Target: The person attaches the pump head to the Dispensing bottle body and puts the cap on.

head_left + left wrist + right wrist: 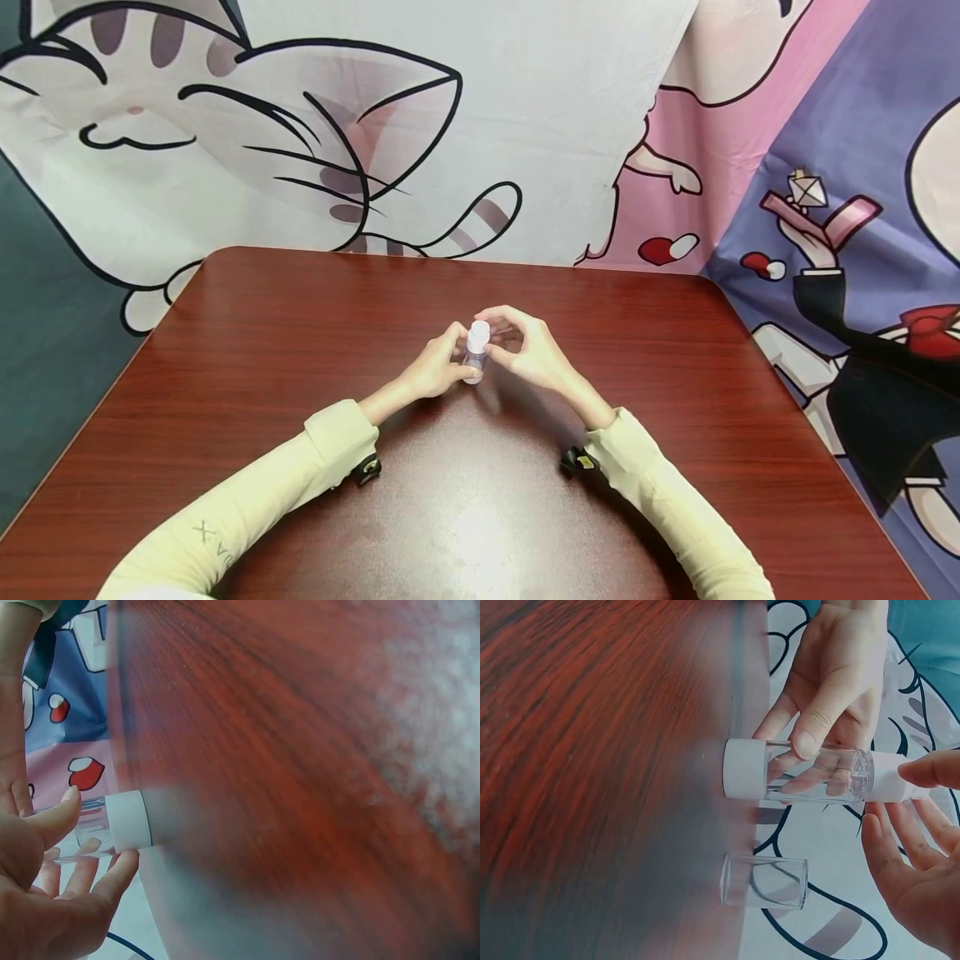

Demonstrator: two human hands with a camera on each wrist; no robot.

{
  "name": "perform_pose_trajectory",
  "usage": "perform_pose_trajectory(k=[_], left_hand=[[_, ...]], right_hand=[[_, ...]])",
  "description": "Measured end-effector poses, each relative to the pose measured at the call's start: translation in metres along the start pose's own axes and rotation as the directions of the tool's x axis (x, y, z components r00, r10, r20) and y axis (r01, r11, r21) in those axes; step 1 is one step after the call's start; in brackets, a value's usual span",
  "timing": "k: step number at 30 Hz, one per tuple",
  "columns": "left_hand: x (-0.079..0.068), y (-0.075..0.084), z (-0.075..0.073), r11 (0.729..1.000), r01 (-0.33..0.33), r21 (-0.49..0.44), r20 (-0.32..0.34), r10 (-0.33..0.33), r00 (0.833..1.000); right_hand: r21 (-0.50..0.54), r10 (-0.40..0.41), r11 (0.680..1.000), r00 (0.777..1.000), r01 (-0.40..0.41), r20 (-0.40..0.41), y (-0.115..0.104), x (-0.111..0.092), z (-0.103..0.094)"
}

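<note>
A small clear bottle [474, 362] with a white base [744, 769] and a white top [887, 778] is held upright near the table's middle. My left hand [433, 365] grips its transparent body between thumb and fingers. From the other side, my right hand [538, 357] has its thumb and fingers on either side of the white top, pinching it. The right wrist view shows a clear cylindrical cap [769, 883] standing on the table beyond the bottle. In the left wrist view, the bottle's upper end is hidden behind the left hand.
The reddish-brown wooden table [315, 317] reaches out on all sides of the hands, with a bright glare near its front. Behind it hangs a cartoon-printed cloth [570, 125]. Dark wrist devices [367, 469] sit at both cuffs.
</note>
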State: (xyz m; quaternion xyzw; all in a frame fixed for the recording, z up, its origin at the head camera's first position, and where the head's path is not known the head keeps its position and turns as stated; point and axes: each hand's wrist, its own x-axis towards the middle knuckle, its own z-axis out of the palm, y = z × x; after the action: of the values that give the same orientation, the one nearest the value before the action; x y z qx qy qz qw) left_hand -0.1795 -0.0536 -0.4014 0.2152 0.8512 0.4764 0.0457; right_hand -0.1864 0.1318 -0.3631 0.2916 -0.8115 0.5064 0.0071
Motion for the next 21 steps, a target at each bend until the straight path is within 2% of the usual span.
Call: perform_pose_trajectory(k=[6,9,12,17,21], left_hand=[[0.001,-0.001,-0.001,1.000,0.001,0.009,0.003,-0.001,1.000],[0.001,-0.001,-0.001,1.000,0.000,0.017,0.004,0.000,1.000],[0.000,0.000,-0.001,1.000,-0.001,0.016,0.003,0.001,1.000],[-0.001,0.002,-0.002,1.000,0.014,0.009,0.010,-0.014,1.000],[0.000,0.002,-0.002,1.000,0.017,0.018,0.015,-0.017,1.000]], right_hand=[[-0.032,0.002,0.999,1.000,-0.002,0.003,-0.028,-0.004,-0.005],[-0.047,-0.023,0.999,1.000,0.022,-0.004,-0.030,-0.004,-0.005],[-0.015,-0.032,0.999,0.999,0.032,0.002,-0.029,-0.002,-0.005],[0.073,0.009,0.997,0.996,-0.016,0.085,-0.028,0.000,-0.005],[0.073,-0.014,0.997,0.991,0.005,0.133,-0.029,0.001,-0.005]])
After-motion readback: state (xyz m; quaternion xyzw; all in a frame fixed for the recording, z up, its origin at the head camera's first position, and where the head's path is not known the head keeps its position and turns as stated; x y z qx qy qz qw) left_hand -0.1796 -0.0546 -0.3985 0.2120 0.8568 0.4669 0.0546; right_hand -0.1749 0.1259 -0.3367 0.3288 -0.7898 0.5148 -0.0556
